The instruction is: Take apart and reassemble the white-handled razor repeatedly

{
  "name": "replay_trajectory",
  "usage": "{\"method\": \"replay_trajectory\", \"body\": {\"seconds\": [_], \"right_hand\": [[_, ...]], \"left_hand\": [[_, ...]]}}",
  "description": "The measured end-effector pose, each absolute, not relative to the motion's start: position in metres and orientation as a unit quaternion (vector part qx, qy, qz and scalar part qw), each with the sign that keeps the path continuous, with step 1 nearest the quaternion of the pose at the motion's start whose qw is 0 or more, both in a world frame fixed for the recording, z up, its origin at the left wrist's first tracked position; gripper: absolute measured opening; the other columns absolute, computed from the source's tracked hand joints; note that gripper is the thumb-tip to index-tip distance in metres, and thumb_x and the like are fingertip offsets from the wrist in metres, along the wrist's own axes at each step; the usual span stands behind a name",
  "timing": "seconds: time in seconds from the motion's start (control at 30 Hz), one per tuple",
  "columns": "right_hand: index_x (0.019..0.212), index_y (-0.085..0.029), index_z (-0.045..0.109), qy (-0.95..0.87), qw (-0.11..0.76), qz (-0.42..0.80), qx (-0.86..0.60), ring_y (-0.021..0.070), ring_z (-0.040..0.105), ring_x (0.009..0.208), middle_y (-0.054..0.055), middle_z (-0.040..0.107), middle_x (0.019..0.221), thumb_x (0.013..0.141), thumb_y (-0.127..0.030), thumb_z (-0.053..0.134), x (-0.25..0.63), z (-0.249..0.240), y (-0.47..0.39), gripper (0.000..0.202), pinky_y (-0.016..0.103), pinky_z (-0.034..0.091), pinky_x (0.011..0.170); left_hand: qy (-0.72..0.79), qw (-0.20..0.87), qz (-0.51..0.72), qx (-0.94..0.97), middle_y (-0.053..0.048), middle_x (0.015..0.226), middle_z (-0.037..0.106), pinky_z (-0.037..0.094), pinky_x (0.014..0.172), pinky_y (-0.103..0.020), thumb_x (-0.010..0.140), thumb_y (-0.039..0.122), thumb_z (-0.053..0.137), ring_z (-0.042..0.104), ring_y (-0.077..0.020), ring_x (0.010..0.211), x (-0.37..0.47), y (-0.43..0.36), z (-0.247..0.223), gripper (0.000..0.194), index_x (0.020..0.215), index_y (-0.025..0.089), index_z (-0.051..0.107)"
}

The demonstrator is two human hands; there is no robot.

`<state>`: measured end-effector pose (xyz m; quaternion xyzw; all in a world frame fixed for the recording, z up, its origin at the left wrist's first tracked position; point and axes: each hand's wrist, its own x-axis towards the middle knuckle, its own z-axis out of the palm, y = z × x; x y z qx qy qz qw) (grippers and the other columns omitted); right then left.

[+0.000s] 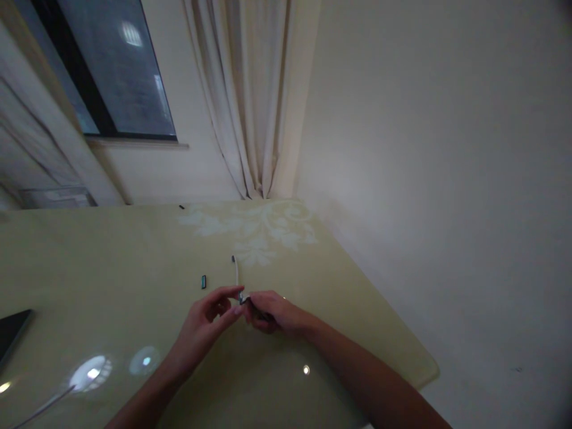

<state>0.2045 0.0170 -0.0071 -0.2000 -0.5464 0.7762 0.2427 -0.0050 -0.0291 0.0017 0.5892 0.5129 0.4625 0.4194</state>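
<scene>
Along the right side, a plain pale wall point(424, 149) rises beside the bench point(111, 256), whose yellow-green glossy top carries a white leafy pattern point(254, 229) near its far corner. Behind it hang pale curtains point(245, 89), with a dark-framed window point(120, 65) between them.

Over the bench, the two hands meet fingertip to fingertip. The right hand point(272, 313) is curled closed around a dark slim item point(261, 313), mostly hidden by the fingers, its visible end directed left. The left hand point(208, 316) is partly curled, thumb and forefinger drawn nearly together about a small silvery piece point(242, 297), which sits between the two hands.

At the left edge lies a dark flat object point(13, 333), one corner pointing toward the far side. Nearer the person, a pale cable point(44, 408) slants up and rightward. A thin white lead point(236, 273) runs from the silvery piece away from the person, its long axis almost straight toward the curtains, ending in a small dark tip point(233, 258). Left of it, a small dark block point(204, 282) with a teal face lies lengthwise away from the person; any marking is too small to read. Smallest is a dark bit point(182, 207) by the far edge.
</scene>
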Motion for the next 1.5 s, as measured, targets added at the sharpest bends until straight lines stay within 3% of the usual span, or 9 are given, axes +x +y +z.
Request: {"method": "replay_trajectory", "body": {"seconds": [0.1,0.2,0.37,0.6,1.13,1.23,1.3,1.4,1.5], "right_hand": [[0.081,-0.015,0.062,-0.577,0.266,0.745,-0.204,0.0072,0.029,0.044,-0.007,0.042,0.053,0.097,-0.07,0.05,0.202,-0.005,0.016,0.059,0.024,0.019,0.043],[0.082,-0.014,0.063,-0.587,0.277,0.733,-0.204,0.0071,0.03,0.046,-0.008,0.039,0.054,0.096,-0.067,0.056,0.204,-0.002,0.016,0.055,0.024,0.02,0.045],[0.082,-0.016,0.061,-0.556,0.203,0.782,-0.197,0.0064,0.032,0.045,-0.008,0.042,0.057,0.089,-0.066,0.069,0.209,0.002,0.013,0.051,0.023,0.02,0.043],[0.07,-0.018,0.051,-0.529,0.174,0.816,-0.155,0.0049,0.019,0.043,-0.012,0.028,0.054,0.09,-0.063,0.07,0.209,0.006,0.007,0.053,0.024,0.012,0.041],[0.07,-0.019,0.048,-0.576,0.209,0.772,-0.168,0.0045,0.024,0.045,-0.01,0.035,0.055,0.09,-0.071,0.066,0.204,0.004,0.008,0.059,0.026,0.014,0.045],[0.069,-0.021,0.046,-0.551,0.247,0.777,-0.177,0.0048,0.02,0.043,-0.012,0.03,0.054,0.087,-0.077,0.064,0.203,0.003,0.015,0.062,0.025,0.012,0.043],[0.069,-0.022,0.043,-0.514,0.321,0.77,-0.199,0.005,0.016,0.043,-0.012,0.027,0.053,0.083,-0.082,0.064,0.206,0.003,0.026,0.065,0.024,0.01,0.042],[0.069,-0.023,0.039,-0.449,0.479,0.713,-0.246,0.0051,0.011,0.043,-0.013,0.022,0.052,0.08,-0.084,0.065,0.222,0.006,0.048,0.067,0.023,0.007,0.041],[0.069,-0.023,0.036,-0.393,0.572,0.665,-0.275,0.005,0.01,0.041,-0.013,0.022,0.051,0.08,-0.084,0.065,0.245,0.006,0.07,0.068,0.022,0.005,0.039]], "left_hand": [[0.503,0.457,0.467,0.566,-0.005,0.082,0.072,0.054,0.072,-0.03,0.082,0.054,0.079,0.067,-0.0211,0.081,-0.004,-0.031,-0.003,0.046,0.113,0.02,0.079],[0.491,0.473,0.47,0.561,-0.003,0.08,0.07,0.054,0.072,-0.028,0.082,0.051,0.08,0.067,-0.0209,0.083,-0.005,-0.031,-0.005,0.048,0.12,0.022,0.077],[0.446,0.505,0.476,0.565,-0.003,0.081,0.069,0.052,0.07,-0.026,0.079,0.045,0.085,0.065,-0.0193,0.081,-0.008,-0.03,-0.005,0.044,0.117,0.023,0.079],[0.386,0.546,0.502,0.548,-0.004,0.085,0.071,0.049,0.067,-0.024,0.066,0.037,0.095,0.063,-0.0168,0.077,-0.009,-0.03,-0.016,0.047,0.107,0.022,0.079],[0.43,0.458,0.554,0.546,-0.002,0.08,0.07,0.05,0.065,-0.025,0.061,0.034,0.097,0.061,-0.0148,0.069,-0.01,-0.029,-0.011,0.045,0.098,0.019,0.078],[0.482,0.416,0.553,0.538,-0.003,0.083,0.072,0.051,0.067,-0.026,0.068,0.042,0.091,0.064,-0.0164,0.073,-0.013,-0.022,-0.008,0.046,0.105,0.02,0.076],[0.519,0.359,0.518,0.577,-0.002,0.083,0.072,0.049,0.065,-0.027,0.071,0.048,0.087,0.063,-0.0164,0.071,-0.007,-0.011,-0.002,0.046,0.106,0.02,0.076],[0.548,0.252,0.41,0.684,-0.002,0.085,0.073,0.049,0.067,-0.029,0.073,0.05,0.085,0.061,-0.0174,0.07,0.021,0.015,0.009,0.044,0.105,0.021,0.077],[0.582,0.186,0.273,0.743,-0.005,0.096,0.077,0.05,0.078,-0.032,0.08,0.044,0.081,0.068,-0.021,0.082,0.062,0.05,0.013,0.042,0.114,0.021,0.075]]}}
